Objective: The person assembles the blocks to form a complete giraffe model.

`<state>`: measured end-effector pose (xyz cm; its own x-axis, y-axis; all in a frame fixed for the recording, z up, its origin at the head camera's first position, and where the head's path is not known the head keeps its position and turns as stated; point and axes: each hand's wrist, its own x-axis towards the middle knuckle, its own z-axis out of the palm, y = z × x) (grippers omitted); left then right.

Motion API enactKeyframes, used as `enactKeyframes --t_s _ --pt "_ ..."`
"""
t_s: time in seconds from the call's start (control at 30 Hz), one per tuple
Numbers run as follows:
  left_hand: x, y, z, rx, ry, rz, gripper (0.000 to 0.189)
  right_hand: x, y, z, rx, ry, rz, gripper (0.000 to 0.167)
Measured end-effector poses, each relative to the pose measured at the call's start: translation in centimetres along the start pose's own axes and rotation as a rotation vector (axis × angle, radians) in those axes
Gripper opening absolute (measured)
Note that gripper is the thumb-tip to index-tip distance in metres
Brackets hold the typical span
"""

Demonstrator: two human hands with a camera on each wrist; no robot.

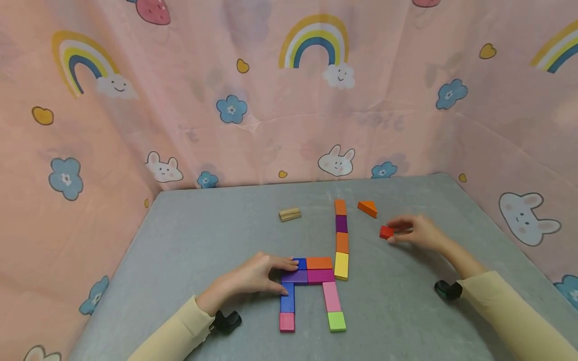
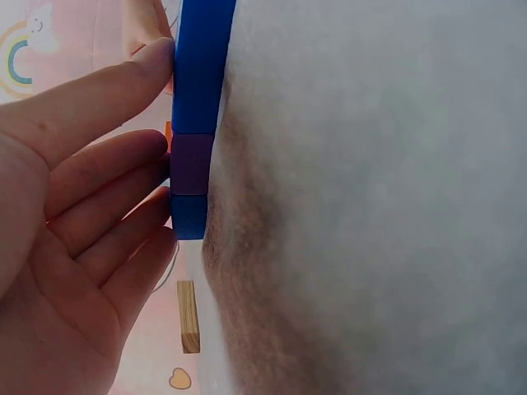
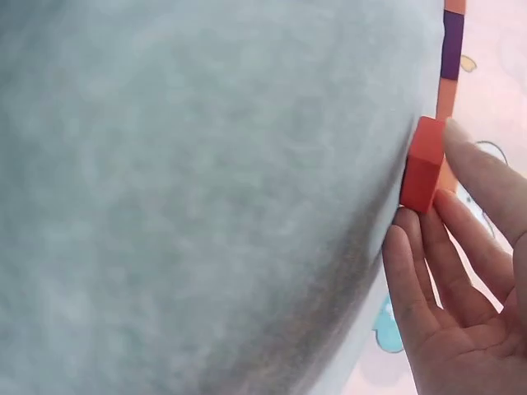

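Note:
My left hand (image 1: 255,273) rests on the left side of a flat figure made of coloured wooden blocks. Its fingertips touch a small blue block (image 1: 301,263) beside the purple block (image 1: 294,277), while the thumb lies at the top of a long blue block (image 1: 287,298). In the left wrist view these fingers (image 2: 107,169) are fairly straight along the blocks. Over to the right, my right hand (image 1: 417,232) pinches a red block (image 1: 386,232) between thumb and fingers, close over the table. The right wrist view shows the thumb at one edge of the red block (image 3: 422,169).
An orange block (image 1: 318,263) and a magenta block (image 1: 320,276) continue the figure, with pink and green blocks below. A column ending in a yellow block (image 1: 341,265) rises beside it. Behind lie an orange triangle (image 1: 368,208) and plain wooden pieces (image 1: 290,214) on the grey table (image 1: 203,225).

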<state>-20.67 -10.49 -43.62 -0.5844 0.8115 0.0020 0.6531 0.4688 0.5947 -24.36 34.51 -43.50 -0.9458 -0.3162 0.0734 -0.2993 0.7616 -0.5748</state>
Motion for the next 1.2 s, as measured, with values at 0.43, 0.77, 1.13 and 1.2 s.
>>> enactKeyframes --t_s 0.43,0.77,1.13,1.2 --pt "0.0 0.0 -0.1 0.003 -0.006 -0.001 0.057 0.4 0.2 0.1 -0.002 -0.039 0.046 0.043" --pt "-0.2 0.1 -0.2 0.014 -0.010 -0.009 0.058 1.2 -0.9 -0.3 0.000 -0.057 0.019 0.043" --pt "-0.1 0.0 -0.1 0.026 -0.004 0.002 0.058 7.0 -4.0 -0.7 -0.021 -0.058 0.026 0.044" --pt "-0.1 0.0 -0.1 0.032 -0.003 0.008 0.058 8.2 -4.2 -0.5 -0.024 -0.058 0.041 0.044"
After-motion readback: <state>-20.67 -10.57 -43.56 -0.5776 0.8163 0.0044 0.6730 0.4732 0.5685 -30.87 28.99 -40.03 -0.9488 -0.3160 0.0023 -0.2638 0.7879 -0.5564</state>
